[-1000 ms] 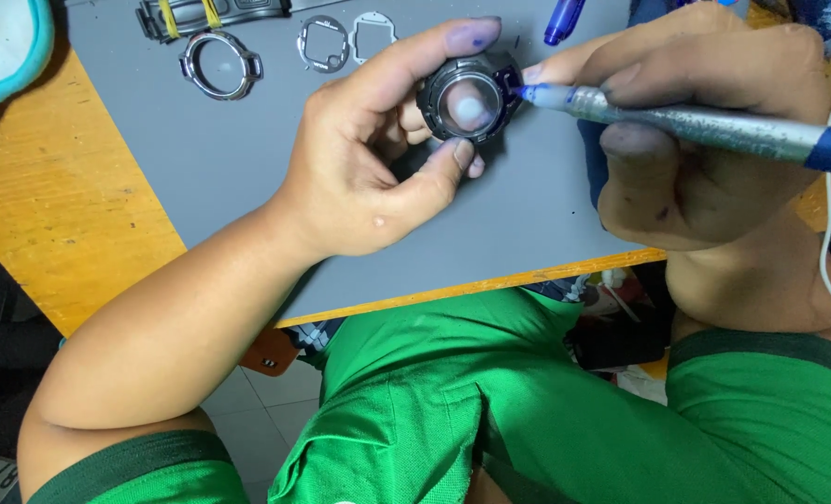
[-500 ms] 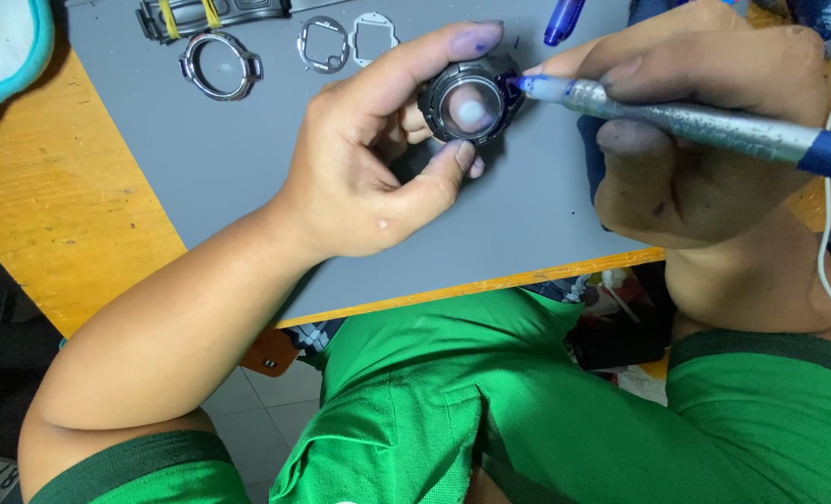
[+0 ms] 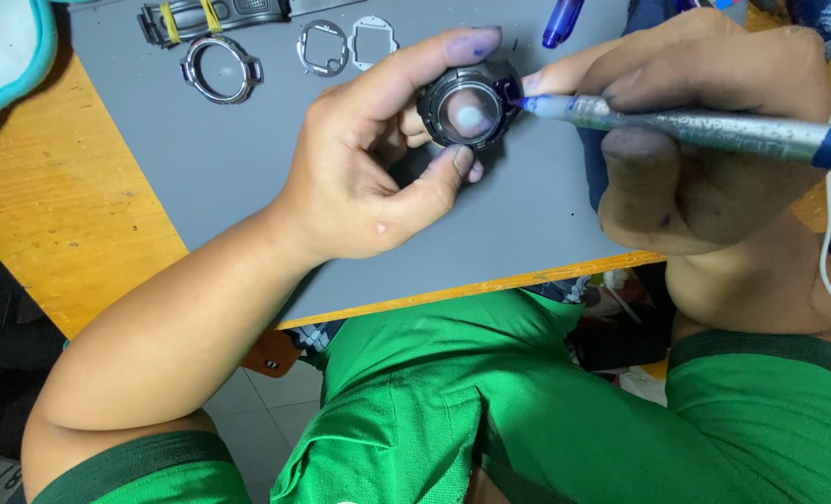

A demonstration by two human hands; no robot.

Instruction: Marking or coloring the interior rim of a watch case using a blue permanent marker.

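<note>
Though smooth-lensed, round blk watch case.

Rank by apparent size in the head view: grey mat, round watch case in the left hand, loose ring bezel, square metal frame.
1. grey mat
2. watch case, though held nearer the camera
3. ring bezel
4. square frame
</note>
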